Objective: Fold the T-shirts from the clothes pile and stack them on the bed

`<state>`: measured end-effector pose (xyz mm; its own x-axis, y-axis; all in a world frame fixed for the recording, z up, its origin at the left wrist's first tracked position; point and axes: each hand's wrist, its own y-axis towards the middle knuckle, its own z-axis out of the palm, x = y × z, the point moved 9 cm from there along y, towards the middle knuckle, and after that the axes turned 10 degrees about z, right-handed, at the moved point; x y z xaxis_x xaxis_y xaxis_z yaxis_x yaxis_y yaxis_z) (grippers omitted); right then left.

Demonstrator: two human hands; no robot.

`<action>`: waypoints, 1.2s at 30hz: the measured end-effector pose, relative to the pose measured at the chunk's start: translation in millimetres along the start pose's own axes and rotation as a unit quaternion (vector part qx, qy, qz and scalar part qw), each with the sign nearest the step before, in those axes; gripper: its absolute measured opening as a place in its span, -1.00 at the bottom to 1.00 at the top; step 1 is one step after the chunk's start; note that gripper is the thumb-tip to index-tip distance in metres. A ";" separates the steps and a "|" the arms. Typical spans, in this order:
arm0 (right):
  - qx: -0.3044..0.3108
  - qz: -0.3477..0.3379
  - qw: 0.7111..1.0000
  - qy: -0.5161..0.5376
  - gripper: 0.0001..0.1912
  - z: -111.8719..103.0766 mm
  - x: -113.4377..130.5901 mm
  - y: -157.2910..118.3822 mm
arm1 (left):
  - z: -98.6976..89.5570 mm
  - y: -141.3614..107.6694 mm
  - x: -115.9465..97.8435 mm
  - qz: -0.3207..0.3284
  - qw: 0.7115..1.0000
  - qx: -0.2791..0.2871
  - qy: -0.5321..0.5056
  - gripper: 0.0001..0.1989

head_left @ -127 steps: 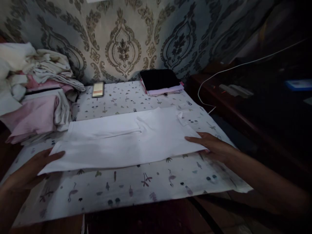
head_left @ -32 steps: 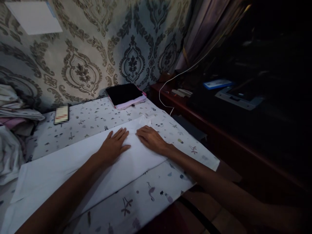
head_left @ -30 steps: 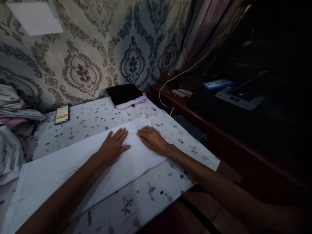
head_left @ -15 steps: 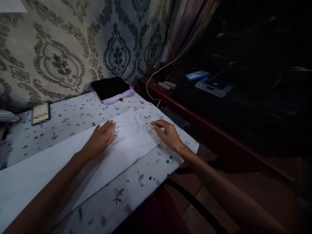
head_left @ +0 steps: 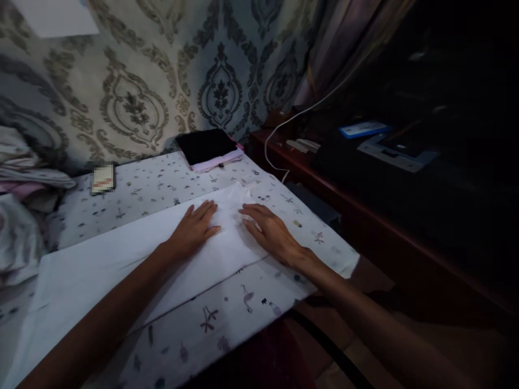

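A long piece of white cloth (head_left: 225, 259), folded into a strip, lies on a table (head_left: 182, 329) with a printed white cover. Its kind of garment cannot be told. My left hand (head_left: 195, 228) rests flat on the upper middle of the cloth, fingers spread. Over the right end, where the fabric is slightly bunched, my right hand (head_left: 271, 232) lies with fingers stretched out and touching the cloth. Nothing shows gripped in either hand.
A black folded item (head_left: 206, 146) tops a pink and lilac stack at the back. A small pixelated object (head_left: 102, 179) lies at the back left. Crumpled clothes (head_left: 20, 237) are heaped at the left. A dark red desk (head_left: 336, 189) and a white cable (head_left: 268, 146) are at the right.
My right hand has gone from pinching near the cloth's right end to lying on it with fingers extended. The view has turned left, showing the clothes heap. My left hand stays on the cloth.
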<state>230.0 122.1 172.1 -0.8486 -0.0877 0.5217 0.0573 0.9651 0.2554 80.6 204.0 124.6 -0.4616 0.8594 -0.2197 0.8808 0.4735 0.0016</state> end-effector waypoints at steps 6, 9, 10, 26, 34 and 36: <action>0.087 -0.070 0.993 -0.029 -0.43 75.6 59.7 40.0 | -2.3 -71.6 3.1 -0.015 0.998 -0.039 0.056 -0.30; 0.113 -0.092 0.987 -0.073 -0.43 106.1 60.6 38.1 | -0.1 -134.9 29.9 -0.078 0.994 -0.036 0.073 -0.30; 0.112 -0.100 0.985 -0.087 -0.44 111.8 58.1 36.8 | -1.1 -157.3 41.6 -0.101 0.991 -0.040 0.078 -0.32; 0.219 -0.419 0.881 0.001 -0.76 200.5 341.3 -73.1 | -94.1 -321.1 180.5 -0.387 0.915 -0.087 0.075 -0.58; 0.246 -0.387 0.887 -0.053 -0.73 228.9 385.5 -74.9 | -85.7 -268.9 187.9 -0.323 0.928 0.118 0.140 -0.62; 0.252 -0.406 0.877 -0.049 -0.68 226.9 390.0 -77.6 | -85.8 -267.7 193.3 -0.333 0.924 0.135 0.133 -0.60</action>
<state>-224.8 68.9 171.1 -0.5448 -0.7986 0.2557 -0.8057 0.5831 0.1042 -253.5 260.0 165.4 -0.8882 0.4294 0.1636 0.3699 0.8794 -0.2995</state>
